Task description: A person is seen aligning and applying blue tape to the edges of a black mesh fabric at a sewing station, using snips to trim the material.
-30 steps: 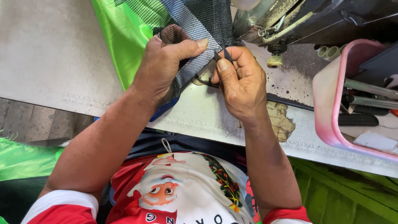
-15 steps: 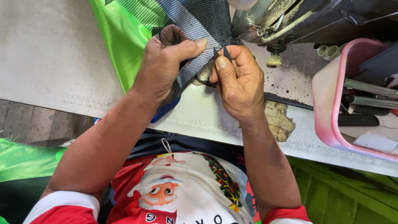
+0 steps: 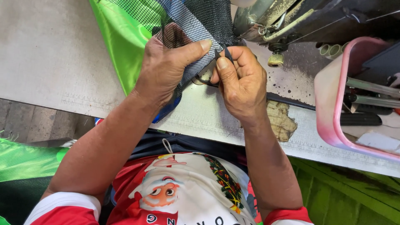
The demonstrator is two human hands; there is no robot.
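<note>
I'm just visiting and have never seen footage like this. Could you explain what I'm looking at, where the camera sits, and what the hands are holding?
No machine is doing the work here: these are a person's two bare hands, filmed by a camera worn on the head and looking down. The left hand grips black mesh joined to green fabric. The right hand pinches a small dark tool at the mesh's edge; exactly what it is I cannot tell. All this sits over a worn table. Above is a sewing machine, and at right a pink tray holding tools.
</note>
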